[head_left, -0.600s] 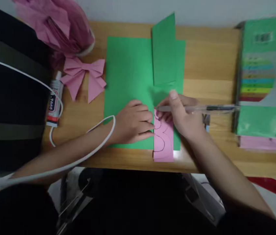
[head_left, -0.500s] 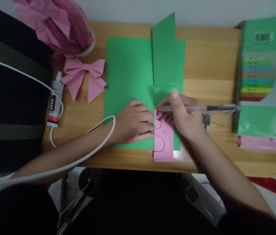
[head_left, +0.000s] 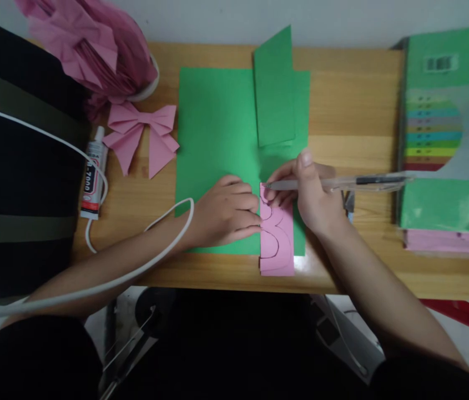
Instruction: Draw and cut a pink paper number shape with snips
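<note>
The pink paper (head_left: 278, 244), marked with curved lines, lies right of the frame's lower centre, across a green sheet's (head_left: 213, 122) bottom edge. The right hand (head_left: 317, 194) grips 1 pen (head_left: 338, 183), tip at the paper's upper end. The left hand's (head_left: 230, 214) curled fingers touch its left edge; whether they pinch, I cannot tell. 1 pink bow (head_left: 145, 133) lies upper left.

Pale wall (head_left: 217, 22) behind wooden table (head_left: 354, 100)
</note>
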The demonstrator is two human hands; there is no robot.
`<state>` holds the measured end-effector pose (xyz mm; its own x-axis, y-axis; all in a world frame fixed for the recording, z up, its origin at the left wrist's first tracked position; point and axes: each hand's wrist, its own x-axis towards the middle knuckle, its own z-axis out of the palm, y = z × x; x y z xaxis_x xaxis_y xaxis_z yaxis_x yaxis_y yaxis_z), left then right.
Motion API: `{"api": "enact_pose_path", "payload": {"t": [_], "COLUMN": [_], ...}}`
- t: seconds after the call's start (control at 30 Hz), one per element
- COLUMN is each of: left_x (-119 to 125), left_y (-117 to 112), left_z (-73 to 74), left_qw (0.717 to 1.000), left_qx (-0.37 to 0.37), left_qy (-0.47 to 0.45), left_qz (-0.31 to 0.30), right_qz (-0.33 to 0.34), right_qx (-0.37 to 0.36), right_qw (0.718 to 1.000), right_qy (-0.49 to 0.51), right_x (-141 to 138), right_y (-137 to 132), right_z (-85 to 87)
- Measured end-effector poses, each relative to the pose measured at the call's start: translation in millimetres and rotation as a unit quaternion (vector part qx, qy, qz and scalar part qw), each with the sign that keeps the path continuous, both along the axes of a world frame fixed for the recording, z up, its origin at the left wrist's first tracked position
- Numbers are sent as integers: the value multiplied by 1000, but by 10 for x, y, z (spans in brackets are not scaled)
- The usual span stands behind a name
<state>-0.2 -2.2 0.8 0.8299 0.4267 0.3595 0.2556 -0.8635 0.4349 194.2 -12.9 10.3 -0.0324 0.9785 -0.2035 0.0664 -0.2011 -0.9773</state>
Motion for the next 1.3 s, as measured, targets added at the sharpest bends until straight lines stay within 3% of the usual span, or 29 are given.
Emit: {"api": "enact_pose_path", "payload": {"t": [0.57, 0.77, 1.0, 1.07, 1.2, 1.3], "left_x": [9, -12, 1, 11, 23, 21], "left_y": [13, 10, 8, 6, -15, -34], "left_z": [-26, 2, 16, 16, 26, 36], "left_qw": [1000, 995, 987, 987, 984, 984], "left_qx": [-2, 68, 116, 123, 112, 92], "left_qy": [-13, 15, 67, 65, 82, 90], "left_qz": [8, 67, 83, 86, 111, 120], "right_qz": [13, 30, 30, 4, -114, -127], "right_qx": [-14, -10, -12, -17, 26, 60], "right_qw": [1000, 999, 999, 1000, 993, 990], "right_qy": [1, -6, -4, 11, 7, -26], "right_x": [15, 27, 24, 26, 40, 37], "right_y": [24, 31, 24, 35, 61, 56], "right_z": [23, 23, 13, 9, 10, 12]}}
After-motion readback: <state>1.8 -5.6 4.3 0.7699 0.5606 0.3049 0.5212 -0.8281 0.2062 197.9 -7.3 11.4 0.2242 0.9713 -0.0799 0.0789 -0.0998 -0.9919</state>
